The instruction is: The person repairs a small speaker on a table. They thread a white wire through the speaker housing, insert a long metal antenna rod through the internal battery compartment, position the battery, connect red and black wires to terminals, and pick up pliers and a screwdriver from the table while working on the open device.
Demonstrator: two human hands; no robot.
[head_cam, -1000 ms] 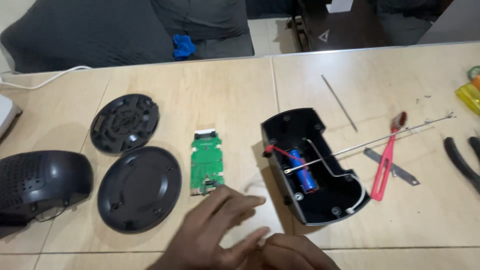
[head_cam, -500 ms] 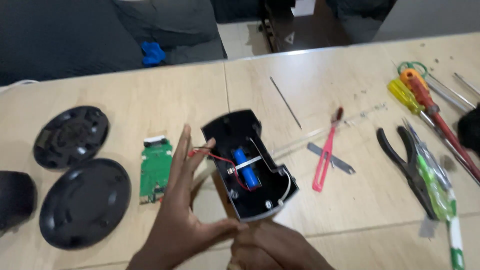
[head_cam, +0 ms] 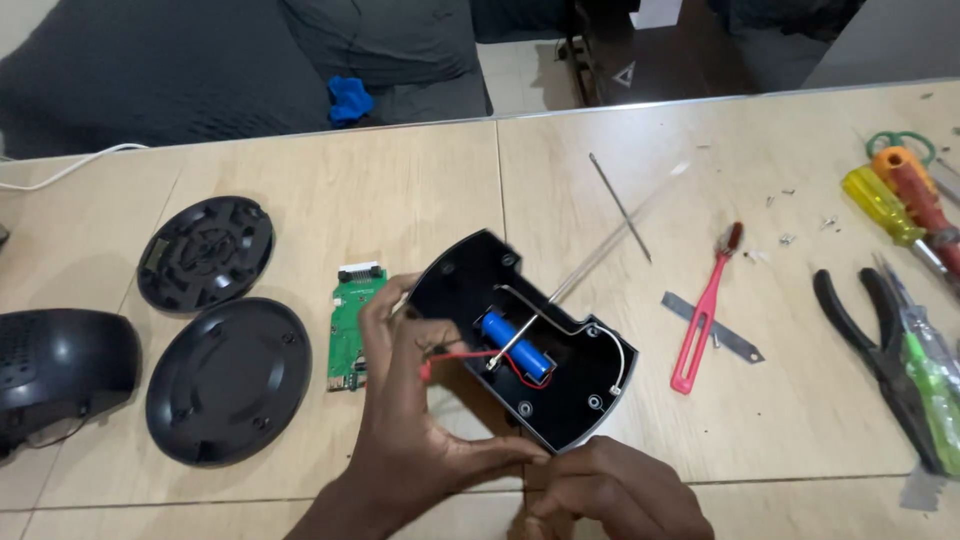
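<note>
pale wood-look worktop (head_cam: 300,190) fills the view, seams crossing it. beyond its far edge, at eleven o'clock, a dark grey sofa (head_cam: 150,70) carries a blue cloth (head_cam: 347,100). light tiled floor (head_cam: 520,75) at twelve, dark furniture (head_cam: 640,60) beside it.

A pale wooden table (head_cam: 300,200) carries it all: at the left lie two round black covers (head_cam: 205,250), one nearer (head_cam: 228,380), beside a black housing (head_cam: 60,370) and a green circuit board (head_cam: 352,325). Mid-table sits an open black shell (head_cam: 560,400) with a blue battery (head_cam: 515,345) inside, a thin rod (head_cam: 620,207) beyond it. To the right lie a pink tool (head_cam: 705,310), a metal strip (head_cam: 712,327), pliers (head_cam: 870,345), loose screws (head_cam: 790,238) and screwdrivers (head_cam: 885,205).
</note>
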